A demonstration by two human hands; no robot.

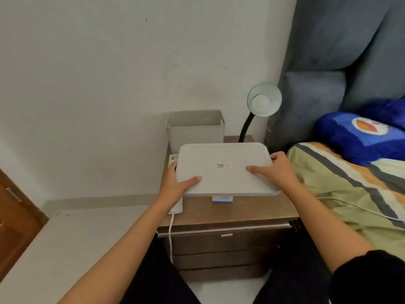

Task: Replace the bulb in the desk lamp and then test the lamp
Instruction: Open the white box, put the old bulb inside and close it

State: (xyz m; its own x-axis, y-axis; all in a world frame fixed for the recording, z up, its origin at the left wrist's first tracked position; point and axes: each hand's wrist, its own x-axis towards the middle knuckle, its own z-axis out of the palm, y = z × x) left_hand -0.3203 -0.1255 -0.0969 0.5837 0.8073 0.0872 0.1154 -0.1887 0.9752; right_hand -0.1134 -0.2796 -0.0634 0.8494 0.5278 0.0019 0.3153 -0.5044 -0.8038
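The desk lamp stands at the back of the surface, beyond the right hand's fingers, its bulb screwed in the shade and unlit. Both hands — left hand and right hand — pinch the white lid at its side edges, thumbs on top. It seems best to lift it level and set it aside — under it a small blue-and-white box shows.
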